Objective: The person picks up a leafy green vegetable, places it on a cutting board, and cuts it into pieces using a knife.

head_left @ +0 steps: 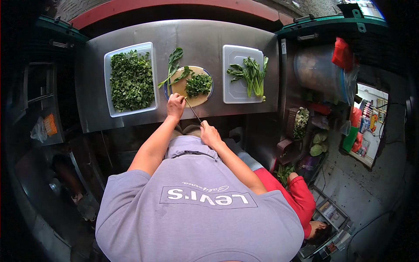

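Observation:
My right hand (211, 134) is closed around the handle of a knife (193, 110), whose thin blade slants up to the near edge of a round cutting board (198, 102). At the board's near left edge is my left hand (176, 105), its fingers drawn together close to the blade tip. What they hold, if anything, I cannot make out. A heap of chopped leafy greens (199, 84) lies on the board. Long leafy stalks (173, 65) rest across its upper left edge and on the steel table (187, 39).
A white tub (156, 102) full of chopped greens stands on the left. On the right, uncut leafy stalks (253, 76) lie on a white lid (231, 94). A person in a red sleeve (301, 196) is at lower right, a hand by some greens. A large clear container (316, 67) stands beyond.

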Available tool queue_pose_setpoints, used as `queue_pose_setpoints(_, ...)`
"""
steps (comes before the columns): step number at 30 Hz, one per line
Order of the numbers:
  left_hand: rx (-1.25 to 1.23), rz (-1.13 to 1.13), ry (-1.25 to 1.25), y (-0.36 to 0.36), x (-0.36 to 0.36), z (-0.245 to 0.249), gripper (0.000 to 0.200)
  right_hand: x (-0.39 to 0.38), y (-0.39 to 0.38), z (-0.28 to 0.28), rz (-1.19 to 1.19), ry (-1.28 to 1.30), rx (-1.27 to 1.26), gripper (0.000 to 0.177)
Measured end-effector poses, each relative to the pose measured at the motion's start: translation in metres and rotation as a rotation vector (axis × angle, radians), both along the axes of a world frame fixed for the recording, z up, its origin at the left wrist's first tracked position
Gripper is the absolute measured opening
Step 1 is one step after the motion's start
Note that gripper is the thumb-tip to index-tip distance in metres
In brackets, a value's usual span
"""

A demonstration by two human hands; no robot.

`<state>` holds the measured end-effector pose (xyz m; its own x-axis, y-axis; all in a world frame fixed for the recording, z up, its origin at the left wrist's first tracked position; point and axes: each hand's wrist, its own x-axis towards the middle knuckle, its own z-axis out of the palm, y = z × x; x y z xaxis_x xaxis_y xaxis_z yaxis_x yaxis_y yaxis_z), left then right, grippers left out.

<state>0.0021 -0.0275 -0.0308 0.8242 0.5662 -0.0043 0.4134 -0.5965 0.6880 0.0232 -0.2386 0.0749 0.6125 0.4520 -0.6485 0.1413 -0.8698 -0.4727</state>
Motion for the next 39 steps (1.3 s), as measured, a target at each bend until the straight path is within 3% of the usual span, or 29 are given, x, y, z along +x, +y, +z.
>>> queue_pose_setpoints(17,-0.014,-0.041,0.007,0.007,0.002,-0.003,0.007,-0.008,0.009,-0.001,0.025,0.011,-0.006,0.019)
queue_pose_setpoints(22,0.012,-0.074,0.027,0.008,0.003,-0.009,0.006,-0.003,0.015,0.008,0.043,0.06,-0.129,0.019)
queue_pose_setpoints(39,-0.004,-0.108,-0.024,0.016,0.001,-0.013,0.005,-0.012,0.004,-0.003,0.019,0.068,-0.063,0.018)
